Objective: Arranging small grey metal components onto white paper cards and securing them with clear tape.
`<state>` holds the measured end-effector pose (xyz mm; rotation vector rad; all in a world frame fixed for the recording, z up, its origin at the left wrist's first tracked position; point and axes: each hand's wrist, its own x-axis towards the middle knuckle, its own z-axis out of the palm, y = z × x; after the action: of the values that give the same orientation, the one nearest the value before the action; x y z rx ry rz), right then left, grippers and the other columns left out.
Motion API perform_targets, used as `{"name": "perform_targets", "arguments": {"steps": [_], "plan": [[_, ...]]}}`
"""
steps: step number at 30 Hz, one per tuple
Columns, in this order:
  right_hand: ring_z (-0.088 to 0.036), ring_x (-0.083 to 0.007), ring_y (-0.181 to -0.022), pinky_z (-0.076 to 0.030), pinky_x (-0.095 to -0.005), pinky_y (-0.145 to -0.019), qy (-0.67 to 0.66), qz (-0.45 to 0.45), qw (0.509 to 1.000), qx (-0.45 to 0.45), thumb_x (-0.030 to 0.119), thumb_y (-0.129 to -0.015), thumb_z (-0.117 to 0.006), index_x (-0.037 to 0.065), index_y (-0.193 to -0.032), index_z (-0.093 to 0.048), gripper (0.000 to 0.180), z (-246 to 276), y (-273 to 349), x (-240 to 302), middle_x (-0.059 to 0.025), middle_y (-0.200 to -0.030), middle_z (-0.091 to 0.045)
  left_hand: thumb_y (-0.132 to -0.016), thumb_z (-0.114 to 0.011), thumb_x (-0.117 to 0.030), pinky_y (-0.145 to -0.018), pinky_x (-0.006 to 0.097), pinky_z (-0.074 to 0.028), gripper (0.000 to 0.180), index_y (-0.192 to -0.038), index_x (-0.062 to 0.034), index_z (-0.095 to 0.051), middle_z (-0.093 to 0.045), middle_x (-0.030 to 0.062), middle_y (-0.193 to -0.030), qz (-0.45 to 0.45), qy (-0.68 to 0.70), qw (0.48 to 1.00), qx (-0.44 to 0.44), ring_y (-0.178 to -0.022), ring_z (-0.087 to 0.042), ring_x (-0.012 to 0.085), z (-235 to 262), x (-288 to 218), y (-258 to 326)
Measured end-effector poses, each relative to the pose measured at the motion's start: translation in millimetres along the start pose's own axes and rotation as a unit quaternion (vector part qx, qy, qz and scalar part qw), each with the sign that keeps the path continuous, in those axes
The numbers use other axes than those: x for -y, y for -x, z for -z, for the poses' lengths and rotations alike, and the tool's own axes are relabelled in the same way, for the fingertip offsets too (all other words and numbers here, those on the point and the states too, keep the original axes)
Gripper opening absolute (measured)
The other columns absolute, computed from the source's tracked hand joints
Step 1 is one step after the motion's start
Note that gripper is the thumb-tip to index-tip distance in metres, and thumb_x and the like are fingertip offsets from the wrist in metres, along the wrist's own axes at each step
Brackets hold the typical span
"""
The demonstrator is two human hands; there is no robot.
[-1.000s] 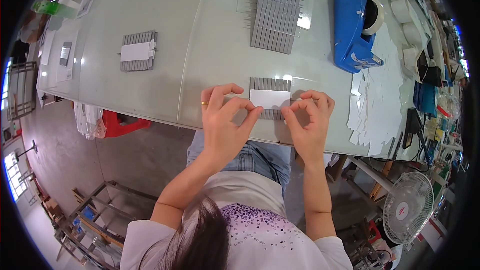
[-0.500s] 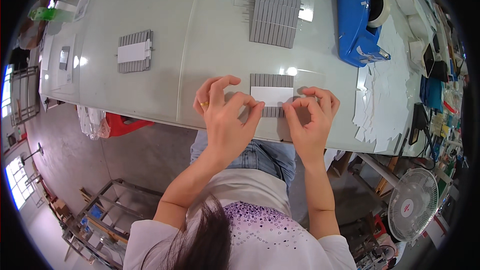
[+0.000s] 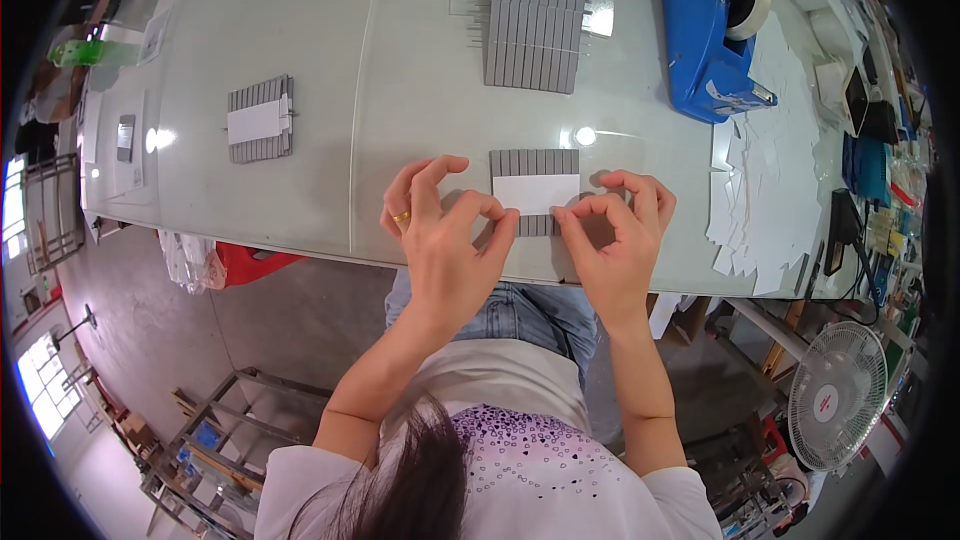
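A small grey panel of narrow upright slats (image 3: 536,162) lies flat near the table's front edge. Across its middle runs a white paper strip (image 3: 537,193), with slats showing beyond and below it. My left hand (image 3: 440,250), a ring on one finger, pinches thumb and forefinger at the strip's near edge, toward its left end. At the same edge, nearer the right end, the thumb and forefinger of my right hand (image 3: 620,260) are closed in a pinch. The other fingers of both hands curl above the table.
A tall overlapping stack of grey slatted panels (image 3: 532,35) lies farther back. To its right stands a blue tape dispenser (image 3: 690,50), beside a pile of white paper strips (image 3: 760,190). Another strip-wrapped grey bundle (image 3: 262,120) rests to the left. A fan (image 3: 838,395) stands at lower right.
The whole view has shifted slightly. My right fingertips have slid a little to the left along the strip's near edge; my left hand keeps its place on it.
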<state>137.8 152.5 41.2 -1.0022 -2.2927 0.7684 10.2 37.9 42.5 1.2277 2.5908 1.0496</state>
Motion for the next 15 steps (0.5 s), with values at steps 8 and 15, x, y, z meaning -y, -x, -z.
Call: {"name": "perform_targets", "arguments": {"steps": [8,15], "plan": [[-0.043,-0.0304,-0.112,-0.038,-0.0406,-0.093,0.001,-0.032,0.999,0.015,0.009,-0.071,-0.081,0.009,-0.086,-0.058,0.028,6,-1,0,-0.008,-0.113,-0.056,-0.069,-0.083,-0.017,-0.095,0.05,-0.025,0.035,-0.094,-0.0169,-0.058,-0.039,0.0129,-0.13,0.03,-0.038,0.999,0.01,-0.122,-0.032,0.0366,7,2,0],[-0.044,-0.0301,-0.113,-0.038,-0.0394,-0.095,-0.032,-0.053,0.998,0.032,0.006,-0.075,-0.077,0.008,-0.086,-0.059,0.021,12,-3,-3,-0.0095,-0.115,-0.056,-0.07,-0.082,-0.015,-0.097,0.051,-0.024,0.037,-0.097,-0.0158,-0.057,-0.037,0.0142,-0.131,0.039,-0.029,0.999,0.011,-0.122,-0.031,0.0373,10,4,-1]]}}
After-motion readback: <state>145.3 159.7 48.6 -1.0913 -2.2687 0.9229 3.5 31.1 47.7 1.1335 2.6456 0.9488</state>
